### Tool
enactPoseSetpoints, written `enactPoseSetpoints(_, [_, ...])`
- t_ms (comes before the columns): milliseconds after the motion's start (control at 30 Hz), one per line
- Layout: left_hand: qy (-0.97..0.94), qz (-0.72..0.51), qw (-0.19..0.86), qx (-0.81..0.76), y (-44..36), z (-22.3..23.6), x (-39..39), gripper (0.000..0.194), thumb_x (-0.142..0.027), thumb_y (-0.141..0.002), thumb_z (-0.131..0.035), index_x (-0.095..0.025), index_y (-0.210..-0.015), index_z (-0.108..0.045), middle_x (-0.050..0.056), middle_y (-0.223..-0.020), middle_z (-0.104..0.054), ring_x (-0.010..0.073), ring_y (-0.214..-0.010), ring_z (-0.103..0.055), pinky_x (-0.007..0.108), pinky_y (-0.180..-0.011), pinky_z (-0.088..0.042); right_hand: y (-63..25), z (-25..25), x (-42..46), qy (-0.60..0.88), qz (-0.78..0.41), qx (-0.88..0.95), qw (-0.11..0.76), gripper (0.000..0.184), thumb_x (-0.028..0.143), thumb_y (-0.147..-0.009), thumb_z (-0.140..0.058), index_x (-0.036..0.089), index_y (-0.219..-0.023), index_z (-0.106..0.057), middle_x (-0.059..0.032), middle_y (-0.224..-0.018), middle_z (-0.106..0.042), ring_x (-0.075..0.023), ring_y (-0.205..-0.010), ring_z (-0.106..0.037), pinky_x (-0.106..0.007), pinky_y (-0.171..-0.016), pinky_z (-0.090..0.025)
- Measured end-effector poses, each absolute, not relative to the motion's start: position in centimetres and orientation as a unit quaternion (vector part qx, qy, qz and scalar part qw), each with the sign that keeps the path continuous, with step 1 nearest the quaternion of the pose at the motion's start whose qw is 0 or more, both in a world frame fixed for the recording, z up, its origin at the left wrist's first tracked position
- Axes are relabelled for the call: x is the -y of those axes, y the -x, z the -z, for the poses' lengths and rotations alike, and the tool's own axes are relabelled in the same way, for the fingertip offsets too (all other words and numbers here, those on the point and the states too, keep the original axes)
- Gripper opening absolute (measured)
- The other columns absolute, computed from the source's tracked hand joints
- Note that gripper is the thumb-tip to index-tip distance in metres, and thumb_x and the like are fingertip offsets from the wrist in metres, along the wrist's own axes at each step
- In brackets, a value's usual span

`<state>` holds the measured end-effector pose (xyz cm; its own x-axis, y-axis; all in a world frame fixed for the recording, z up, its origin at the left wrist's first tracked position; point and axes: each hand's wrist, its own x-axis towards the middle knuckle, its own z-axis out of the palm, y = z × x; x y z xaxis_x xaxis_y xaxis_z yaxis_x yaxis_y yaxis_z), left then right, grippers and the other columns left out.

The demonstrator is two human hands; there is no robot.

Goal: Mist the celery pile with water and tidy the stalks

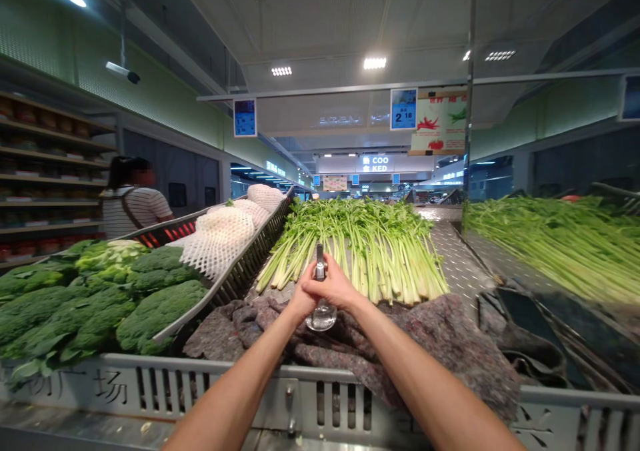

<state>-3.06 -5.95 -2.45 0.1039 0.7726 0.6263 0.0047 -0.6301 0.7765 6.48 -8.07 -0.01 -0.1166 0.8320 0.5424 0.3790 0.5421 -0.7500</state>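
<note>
My left hand (303, 296) and my right hand (340, 284) are both closed around a clear spray bottle (321, 319), its dark spray head pointing away from me. The fingers overlap around the bottle's neck, and its see-through base shows below them. Just beyond lies a wide spread of celery (360, 251), leaves towards the back and pale stalk ends towards me. Beneath the bottle is a crumpled grey felt blanket (450, 337), draped along the front of the display.
Broccoli (165, 314) fills the left side, beside produce in white foam nets (223, 231). A black slatted divider (250, 251) separates them from the celery. A grey crate rim (200, 365) runs along the front. A mirror (550, 237) stands right. A person (135, 201) is at left.
</note>
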Motion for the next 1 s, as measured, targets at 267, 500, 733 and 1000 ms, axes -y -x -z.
enactPoseSetpoints(267, [-0.668, -0.596, 0.246, -0.373, 4.8, 3.5, 5.3, 0.026, -0.024, -0.055, -0.06, -0.016, -0.077, -0.049, -0.004, -0.061, -0.052, 0.0119, -0.058, -0.051, 0.027, -0.062, -0.043, -15.4, -1.2, 7.0, 0.54, -0.133, 0.609, 0.565, 0.063, 0.039, -0.068, -0.051, 0.021, -0.126, -0.031, -0.0098, -0.124, -0.042, -0.0224, -0.102, -0.05, -0.036, -0.078, -0.045])
enactPoseSetpoints(500, [-0.67, -0.608, 0.244, -0.349, 4.6, 4.2, 5.4, 0.036, -0.027, -0.056, -0.057, -0.017, -0.09, -0.048, 0.002, -0.085, -0.056, 0.0148, -0.077, -0.054, 0.029, -0.073, -0.042, -22.3, 2.4, 5.0, 0.654, 0.011, 0.49, 0.576, 0.046, 0.032, -0.069, -0.045, 0.014, -0.111, -0.045, -0.0103, -0.106, -0.056, -0.0193, -0.084, -0.057, -0.032, -0.077, -0.042])
enactPoseSetpoints(733, [-0.626, -0.634, 0.163, -0.424, 5.7, 3.7, 4.2, 0.034, -0.027, -0.056, -0.056, -0.017, -0.088, -0.049, -0.003, -0.072, -0.045, 0.0135, -0.068, -0.047, 0.029, -0.068, -0.04, -21.1, 2.9, 4.8, 0.673, 0.02, 0.524, 0.521, 0.046, 0.031, -0.069, -0.044, 0.015, -0.113, -0.044, -0.0108, -0.111, -0.052, -0.02, -0.09, -0.055, -0.031, -0.079, -0.04])
enactPoseSetpoints(1000, [-0.674, -0.61, 0.249, -0.334, 5.5, 3.0, 5.3, 0.036, -0.023, -0.055, -0.055, -0.016, -0.091, -0.051, 0.004, -0.09, -0.057, 0.0192, -0.086, -0.055, 0.034, -0.081, -0.04, -21.3, 3.5, 4.7, 0.688, 0.015, 0.533, 0.493, 0.045, 0.03, -0.07, -0.043, 0.013, -0.112, -0.045, -0.0122, -0.11, -0.051, -0.0177, -0.083, -0.056, -0.029, -0.078, -0.039])
